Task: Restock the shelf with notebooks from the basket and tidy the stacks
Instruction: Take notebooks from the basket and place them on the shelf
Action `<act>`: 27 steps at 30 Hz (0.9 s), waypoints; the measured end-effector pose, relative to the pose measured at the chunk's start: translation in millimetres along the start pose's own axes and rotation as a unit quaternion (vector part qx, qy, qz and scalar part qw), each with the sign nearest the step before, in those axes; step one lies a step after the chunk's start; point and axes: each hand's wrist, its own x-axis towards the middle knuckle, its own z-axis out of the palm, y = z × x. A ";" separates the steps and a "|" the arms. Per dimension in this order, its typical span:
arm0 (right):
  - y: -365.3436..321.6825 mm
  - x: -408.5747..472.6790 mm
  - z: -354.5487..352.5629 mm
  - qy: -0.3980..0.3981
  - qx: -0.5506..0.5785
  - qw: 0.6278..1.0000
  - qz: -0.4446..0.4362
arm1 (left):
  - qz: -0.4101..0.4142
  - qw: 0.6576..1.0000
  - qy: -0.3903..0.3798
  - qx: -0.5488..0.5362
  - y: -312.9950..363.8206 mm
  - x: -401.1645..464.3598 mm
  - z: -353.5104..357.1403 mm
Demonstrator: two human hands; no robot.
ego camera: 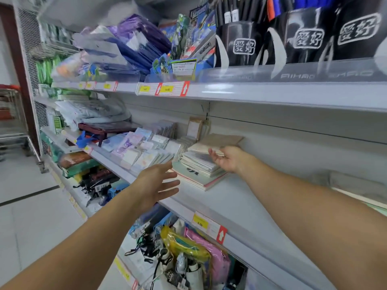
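Observation:
A stack of notebooks (199,166) lies on the grey middle shelf (251,197), with beige ones on top and larger pale covers below. My right hand (228,159) rests against the stack's right side, fingers curled round the top beige notebooks (217,142). My left hand (158,184) hovers with spread, straight fingers just in front of the stack's left corner, holding nothing. Rows of small pastel notebooks (142,151) stand to the left of the stack. No basket is in view.
The upper shelf (272,93) overhangs, carrying black pen holders (303,36) and price tags. Another pale stack (360,189) lies at the right edge. Bags and pouches (188,252) fill the lower shelf. A metal cart (12,118) stands far left on the floor.

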 end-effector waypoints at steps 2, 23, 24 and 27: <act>8.8 16.0 1.3 0.009 -0.082 0.997 -0.011 | -0.001 1.000 0.006 0.010 -4.5 9.0 -5.6; 377.5 -236.3 -169.4 -0.087 -0.397 0.912 0.051 | -0.236 0.946 0.082 0.206 -331.9 -168.3 -72.4; 409.1 -250.2 -198.6 -0.078 -0.455 0.874 0.151 | -0.261 0.928 0.081 0.252 -364.5 -192.3 -81.3; 458.5 -281.2 -260.6 -0.012 -0.500 0.802 0.327 | -0.299 0.867 0.058 0.394 -425.2 -246.3 -110.5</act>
